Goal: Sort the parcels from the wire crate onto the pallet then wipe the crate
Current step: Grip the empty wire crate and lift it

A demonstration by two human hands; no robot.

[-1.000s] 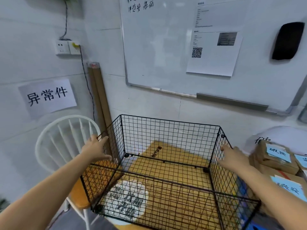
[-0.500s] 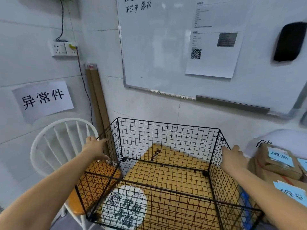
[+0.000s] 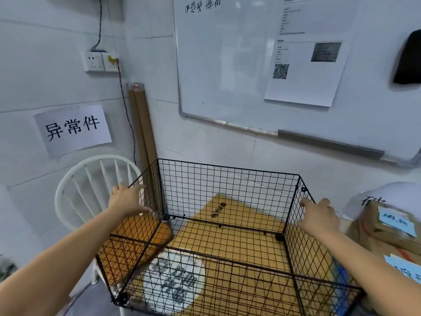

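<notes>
The black wire crate [image 3: 227,192] stands empty in front of me on a brown cardboard sheet [image 3: 239,226]. My left hand [image 3: 126,200] holds the top rim of the crate's left wall, with the thumb towards the inside. My right hand [image 3: 319,216] grips the top rim of the right wall, fingers bent over the wire. Brown parcels with blue labels [image 3: 391,224] are stacked just right of the crate.
A white chair [image 3: 77,185] with an orange seat stands against the crate's left side. Tall cardboard tubes [image 3: 142,133] lean in the corner behind it. A whiteboard [image 3: 239,65] hangs on the wall above. Something blue [image 3: 341,272] shows under the parcels.
Both hands stay on the crate's side rims. The right hand's fingers have closed further over its rim, and my view has shifted slightly.
</notes>
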